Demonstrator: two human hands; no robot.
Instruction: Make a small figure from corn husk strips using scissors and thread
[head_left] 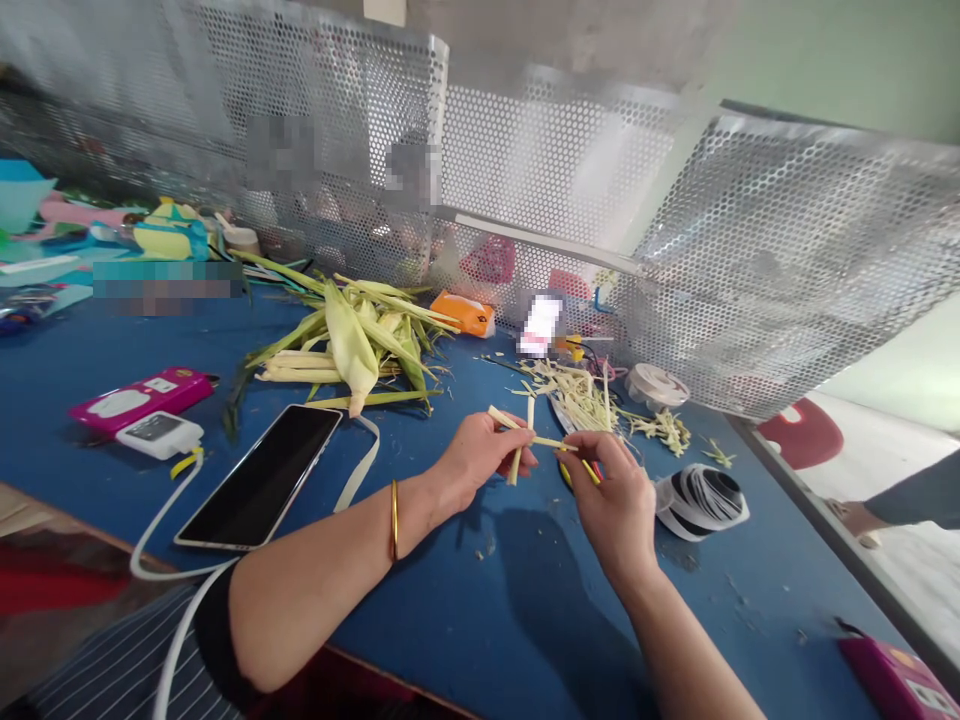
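Two pale corn husk strips point(551, 442) cross each other above the blue table. My left hand point(476, 455), with a gold bangle at the wrist, pinches them near the crossing. One strip runs roughly upright and the other lies sideways. At the sideways strip's right end, my right hand point(619, 500) closes its thumb and fingers on the tip. Behind the right hand, a yellow-and-red handled tool point(591, 470) shows only in part. A black-and-white spool of thread point(705, 502) stands just right of that hand. Husk scraps point(581, 395) lie beyond both hands.
Corn husks point(349, 345) are heaped at back left, near an orange packet point(465, 313). A black-screened phone point(262, 480) and a magenta device point(142, 398) with a white cable lie left. A tape roll point(658, 385) sits back right. Perforated metal panels point(555, 150) border the table point(450, 610).
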